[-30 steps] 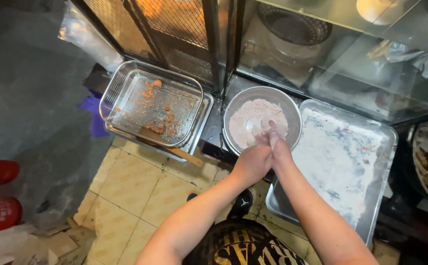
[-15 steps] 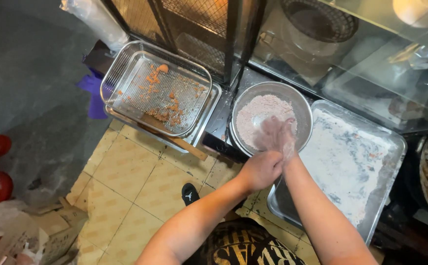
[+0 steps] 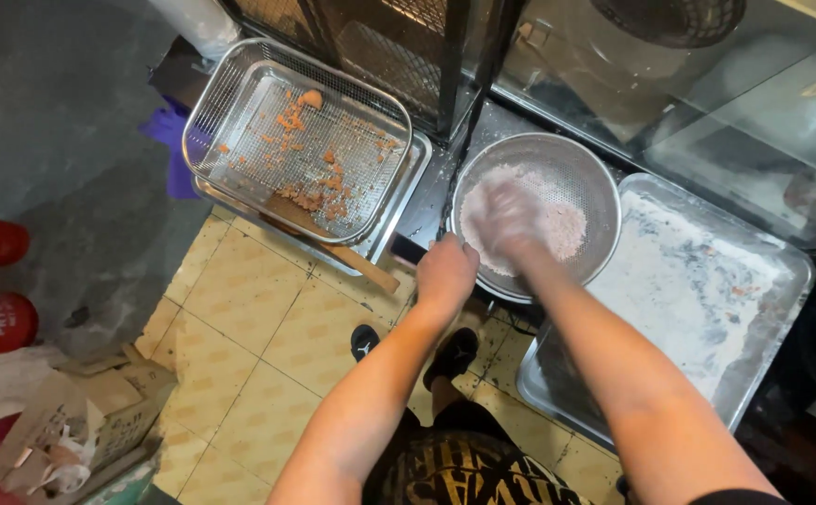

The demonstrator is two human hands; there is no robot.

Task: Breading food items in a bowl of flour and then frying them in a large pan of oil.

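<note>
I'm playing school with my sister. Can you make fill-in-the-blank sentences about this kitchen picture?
1. The right hand is inside the round ____ of floury pieces.
2. The left hand grips that container's ____.
3. Orange crumbs lie in the wire basket, to the ____ of the hands.

Missing words: strainer; rim; left

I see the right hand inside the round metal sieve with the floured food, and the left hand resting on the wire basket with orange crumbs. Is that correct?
Not quite. In the head view the left hand holds the near rim of the round metal sieve, not the wire basket with orange crumbs, which lies apart to the left. The right hand is indeed inside the sieve, in the floured food.
</note>
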